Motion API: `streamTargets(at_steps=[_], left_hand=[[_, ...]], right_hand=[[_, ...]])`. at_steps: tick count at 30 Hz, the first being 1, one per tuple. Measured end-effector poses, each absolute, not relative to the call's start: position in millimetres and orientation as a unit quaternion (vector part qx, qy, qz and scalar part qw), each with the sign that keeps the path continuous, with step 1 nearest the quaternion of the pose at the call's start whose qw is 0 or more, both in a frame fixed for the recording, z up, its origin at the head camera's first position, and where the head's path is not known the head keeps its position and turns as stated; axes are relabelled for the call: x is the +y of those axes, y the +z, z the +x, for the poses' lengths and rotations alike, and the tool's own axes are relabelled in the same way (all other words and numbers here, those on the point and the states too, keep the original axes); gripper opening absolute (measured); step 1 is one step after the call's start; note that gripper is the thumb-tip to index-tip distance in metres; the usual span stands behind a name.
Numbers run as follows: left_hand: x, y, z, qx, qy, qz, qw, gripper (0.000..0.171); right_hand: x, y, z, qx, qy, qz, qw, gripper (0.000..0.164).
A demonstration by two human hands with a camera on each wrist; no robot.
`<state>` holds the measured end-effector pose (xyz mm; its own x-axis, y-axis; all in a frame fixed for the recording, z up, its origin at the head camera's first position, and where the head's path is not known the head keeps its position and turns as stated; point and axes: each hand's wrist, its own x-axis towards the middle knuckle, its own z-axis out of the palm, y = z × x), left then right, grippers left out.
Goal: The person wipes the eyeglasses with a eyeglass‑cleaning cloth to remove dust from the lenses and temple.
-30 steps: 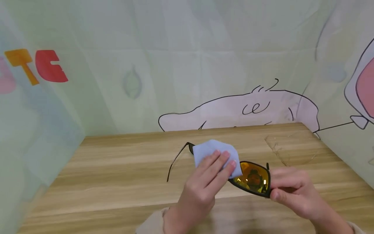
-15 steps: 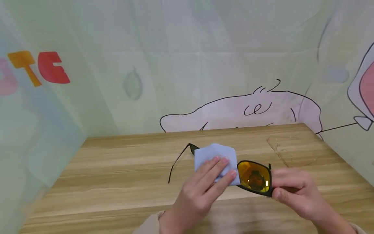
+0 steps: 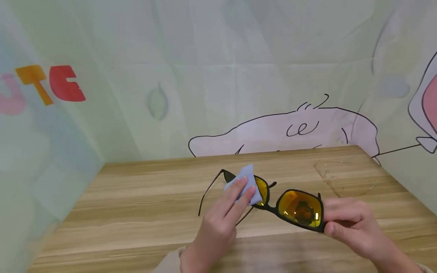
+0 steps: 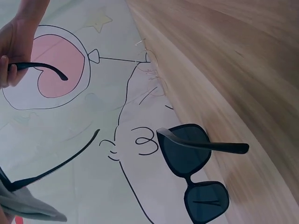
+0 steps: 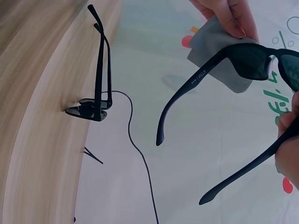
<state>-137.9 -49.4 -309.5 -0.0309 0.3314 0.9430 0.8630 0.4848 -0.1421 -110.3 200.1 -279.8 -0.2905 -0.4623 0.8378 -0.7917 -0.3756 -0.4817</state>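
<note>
My right hand [image 3: 356, 227] grips the right end of black-framed sunglasses [image 3: 300, 208] with orange-yellow mirrored lenses, held up above the table. With my left hand [image 3: 218, 223] I pinch a light blue cloth [image 3: 250, 187] over the other lens, covering part of it. In the right wrist view the cloth [image 5: 219, 51] looks grey and folds around the sunglasses' lens [image 5: 250, 60], with left-hand fingers against it. Both temples hang unfolded there. Behind the cloth, a second dark pair of sunglasses [image 4: 187, 149] lies on the table, partly hidden in the head view.
Thin wire-framed glasses [image 3: 332, 180] lie at the back right of the wooden table [image 3: 143, 197]. A cartoon-printed cloth backdrop [image 3: 205, 76] stands along the table's back and sides.
My left hand and the cloth have moved left along the sunglasses, uncovering the bridge and part of the left lens. The right hand keeps its grip, with little movement.
</note>
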Motion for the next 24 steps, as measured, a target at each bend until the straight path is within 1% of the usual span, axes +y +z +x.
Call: streamTargets(at_steps=[3,8,15,20,24], left_hand=[[-47.4,-310.3,-139.2,-0.679,-0.261,-0.434,0.532,0.028],[-41.6,-311.2,-138.9,-0.678,-0.262,-0.426,0.539,0.027],[-38.1,-311.5,-133.6,-0.672,-0.269,-0.437,0.534,0.027],[-33.5,-309.1,-135.7,-0.66,-0.263,-0.453,0.539,0.027],[-30.8,-308.1,-137.5,-0.645,-0.262,-0.466,0.546,0.026]], right_hand=[[199.8,-280.0,-111.7,-0.538,0.591,0.586,0.134,0.023],[202.8,-285.5,-110.1,-0.55,0.588,0.578,0.132,0.023],[208.5,-294.6,-105.0,-0.567,0.592,0.56,0.119,0.024],[208.9,-292.5,-109.1,-0.565,0.583,0.567,0.135,0.023],[210.7,-292.0,-108.5,-0.574,0.59,0.551,0.135,0.023]])
